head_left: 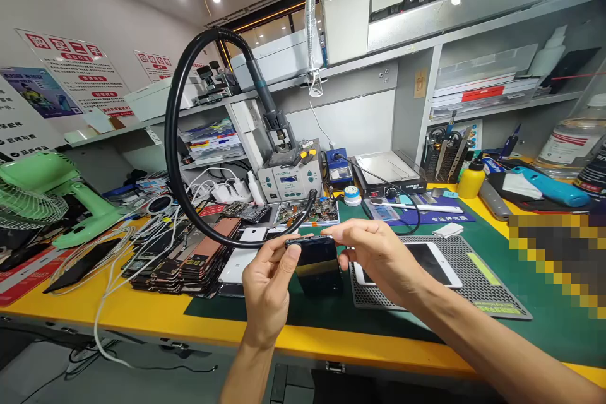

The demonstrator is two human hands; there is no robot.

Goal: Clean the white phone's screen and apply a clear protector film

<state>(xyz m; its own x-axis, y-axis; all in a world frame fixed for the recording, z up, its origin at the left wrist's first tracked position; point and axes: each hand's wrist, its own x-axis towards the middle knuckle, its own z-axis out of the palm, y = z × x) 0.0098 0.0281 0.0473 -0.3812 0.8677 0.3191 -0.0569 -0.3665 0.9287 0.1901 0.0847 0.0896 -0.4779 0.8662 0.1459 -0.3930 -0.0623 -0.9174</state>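
A dark, glossy smartphone [316,268] is held up over the green mat, its narrow edge tilted toward me. My left hand [271,287] grips its left side, thumb on the front near the upper corner. My right hand [372,251] is at the phone's upper right corner, with fingers bent around that corner; any small thing between the fingertips cannot be made out. Behind my right wrist, a white tablet [438,265] with a dark screen lies on a grey perforated pad [478,284].
Stacks of phone parts [208,259] and white cables [111,265] crowd the left, beside a green fan [83,202]. A hot-air station [288,180] with a looping black hose [173,139] stands behind. A yellow bottle [471,180] and blue tool [552,186] sit at right.
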